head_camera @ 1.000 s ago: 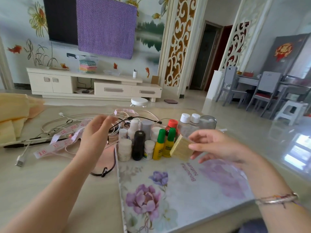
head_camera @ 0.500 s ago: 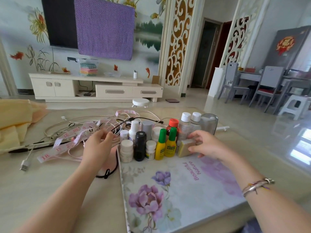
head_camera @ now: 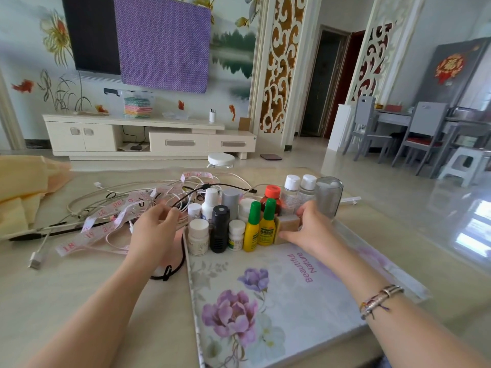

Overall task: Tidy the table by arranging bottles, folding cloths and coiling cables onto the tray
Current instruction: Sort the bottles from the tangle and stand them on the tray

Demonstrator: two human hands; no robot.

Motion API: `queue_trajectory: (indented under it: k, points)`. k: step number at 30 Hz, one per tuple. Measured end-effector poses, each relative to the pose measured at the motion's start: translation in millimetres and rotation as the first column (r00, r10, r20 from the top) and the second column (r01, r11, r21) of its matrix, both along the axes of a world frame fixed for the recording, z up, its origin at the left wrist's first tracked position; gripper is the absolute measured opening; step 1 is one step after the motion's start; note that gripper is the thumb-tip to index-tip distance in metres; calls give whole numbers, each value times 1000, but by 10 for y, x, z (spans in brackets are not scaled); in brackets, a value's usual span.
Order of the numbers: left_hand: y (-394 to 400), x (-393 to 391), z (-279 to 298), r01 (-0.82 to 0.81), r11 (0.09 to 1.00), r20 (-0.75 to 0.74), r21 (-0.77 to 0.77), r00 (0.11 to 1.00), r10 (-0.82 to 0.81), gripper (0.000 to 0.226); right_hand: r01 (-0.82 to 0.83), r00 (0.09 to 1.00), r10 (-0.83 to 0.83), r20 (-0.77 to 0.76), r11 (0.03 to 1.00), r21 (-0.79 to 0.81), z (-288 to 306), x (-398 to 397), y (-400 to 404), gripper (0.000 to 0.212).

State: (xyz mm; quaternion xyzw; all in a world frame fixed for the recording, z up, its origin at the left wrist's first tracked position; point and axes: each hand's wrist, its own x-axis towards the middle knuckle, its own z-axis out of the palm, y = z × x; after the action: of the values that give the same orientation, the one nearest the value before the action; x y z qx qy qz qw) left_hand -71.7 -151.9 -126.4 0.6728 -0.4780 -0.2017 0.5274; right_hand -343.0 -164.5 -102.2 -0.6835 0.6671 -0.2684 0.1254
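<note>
Table point(head_camera: 79, 301), glossy; floral tray point(head_camera: 305, 301) laid on it, right of centre, near half bare. Yellow cloths point(head_camera: 21, 197) heaped unfolded at the far left edge, well apart from the tray. Cables point(head_camera: 111, 205) and a tape measure point(head_camera: 101, 224) sprawled in one tangle just left of the tray, none coiled. Bottles point(head_camera: 233, 224) packed upright in close rows at the tray's far end, tall ones behind. Left hand point(head_camera: 152, 232) is poised over the tangle, fingertips curled in near a black cable; whether anything is pinched cannot be told. Right hand point(head_camera: 310, 229) is clamped on a tan block point(head_camera: 288, 228), pressed against the yellow bottle at the row's right end. Main risk judged: a cable lifted from the knot could drag strands across the nearest bottles and the rows could be toppled in sequence. Lesser risk: the block, if pushed harder, could tip the slim yellow bottles leftward. Least: the tape could be snagged and pulled along.
</note>
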Motion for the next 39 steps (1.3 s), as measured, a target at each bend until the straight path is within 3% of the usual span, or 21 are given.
queue_trajectory:
  k: [9, 13, 18, 22, 26, 30, 39]
  points:
    - [47, -9, 39, -37, 996, 33, -82, 999, 40, 13, 33, 994, -31, -108, 999, 15, 72, -74, 98, 58]
    - [46, 18, 57, -105, 989, 58, -100, 992, 111, 14, 31, 986, -28, -163, 999, 14, 71, -127, 165, 24]
    - [210, 8, 155, -162, 987, 195, -16, 967, 162, 19, -25, 979, 38, -201, 997, 69, 68, -47, 276, 21]
    - [492, 59, 139, -140, 966, 295, 220, 953, 71, 21, -81, 964, 101, -248, 993, 89, 70, 46, 350, 22]
    - [763, -44, -27, -79, 949, 437, 305, 897, -65, 31, -145, 949, 170, -265, 983, 112, 31, 153, 448, 20]
    - [919, -268, -159, -19, 954, 524, 298, 839, -147, 31, -214, 913, 239, -332, 971, 111, -52, 244, 532, 28]
    - [917, -452, -222, 67, 979, 428, 193, 892, -145, 12, -292, 895, 298, -333, 954, 69, -118, 343, 534, 28]
